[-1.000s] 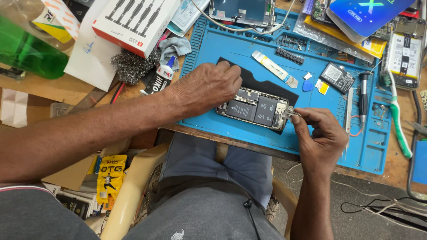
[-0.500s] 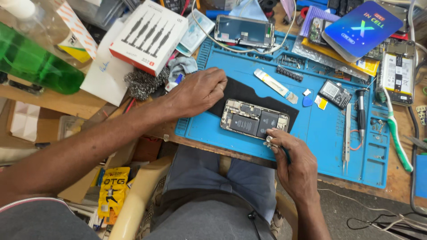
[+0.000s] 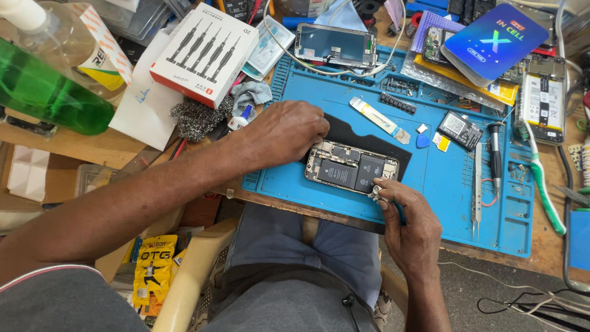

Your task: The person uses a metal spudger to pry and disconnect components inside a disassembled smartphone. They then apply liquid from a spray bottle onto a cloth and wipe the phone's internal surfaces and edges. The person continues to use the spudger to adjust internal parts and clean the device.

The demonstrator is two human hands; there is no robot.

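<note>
Bright, even daylight fills the frame with soft, faint shadows. Glare marks the green bottle (image 3: pixel 52 92) at upper left. Focus is sharp; edges bend slightly.

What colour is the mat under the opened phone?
Blue. The mat under the opened phone shows best in the head view.

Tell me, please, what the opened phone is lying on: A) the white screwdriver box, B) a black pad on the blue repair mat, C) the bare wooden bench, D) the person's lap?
B: the opened phone lies on a black pad atop the blue repair mat, with the left hand steadying its far end.
</note>
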